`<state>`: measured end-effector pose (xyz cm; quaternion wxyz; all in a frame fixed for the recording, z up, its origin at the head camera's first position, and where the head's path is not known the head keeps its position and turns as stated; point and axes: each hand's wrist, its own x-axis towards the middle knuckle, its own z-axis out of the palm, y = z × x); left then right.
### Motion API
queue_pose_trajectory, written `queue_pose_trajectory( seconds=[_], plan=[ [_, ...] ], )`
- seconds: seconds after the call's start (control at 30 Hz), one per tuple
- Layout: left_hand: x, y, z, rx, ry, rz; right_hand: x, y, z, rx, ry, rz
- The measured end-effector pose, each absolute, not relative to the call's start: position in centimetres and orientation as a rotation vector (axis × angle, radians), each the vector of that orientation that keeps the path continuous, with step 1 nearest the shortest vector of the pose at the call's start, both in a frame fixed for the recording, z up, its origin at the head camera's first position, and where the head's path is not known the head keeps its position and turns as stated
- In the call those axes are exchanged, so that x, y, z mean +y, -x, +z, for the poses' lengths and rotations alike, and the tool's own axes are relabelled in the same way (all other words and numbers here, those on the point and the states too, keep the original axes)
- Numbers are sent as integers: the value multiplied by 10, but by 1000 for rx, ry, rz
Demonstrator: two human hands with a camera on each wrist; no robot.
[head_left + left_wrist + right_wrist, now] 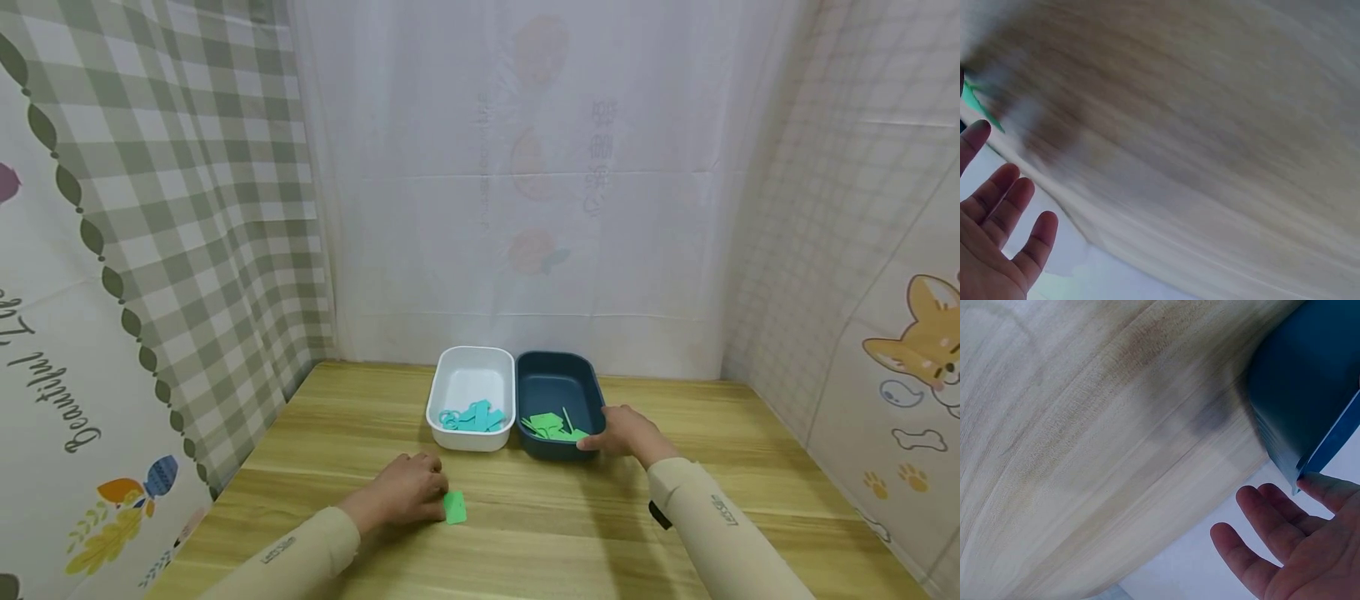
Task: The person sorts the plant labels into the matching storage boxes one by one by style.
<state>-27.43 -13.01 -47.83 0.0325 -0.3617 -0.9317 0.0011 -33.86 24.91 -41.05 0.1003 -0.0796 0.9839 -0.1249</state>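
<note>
My left hand (405, 492) is low over the wooden table, its thumb and index finger pinching the edge of a small flat green piece (455, 508). In the left wrist view a sliver of that green piece (980, 107) shows by the thumb and index finger, while the other fingers spread away. My right hand (626, 433) rests at the near right corner of a dark blue bin (558, 367), thumb at the front rim and index finger along the side. The right wrist view shows the index fingertip touching the bin's rim, the other fingers extended apart.
Several green pieces (546, 422) lie in the dark blue bin. A white bin (442, 392) stands directly left of it, holding turquoise pieces (480, 415). Behind the table (360, 400) hangs a white curtain (420, 250); patterned cloths hang at both sides.
</note>
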Motion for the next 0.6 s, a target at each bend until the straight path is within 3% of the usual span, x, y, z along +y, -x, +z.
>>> queue_pose_trajectory(
  seconds=[0.6],
  plan=[
    [-164,274,-467,-2887,1152,-83,251,339,-412,2903,233,-382]
  ],
)
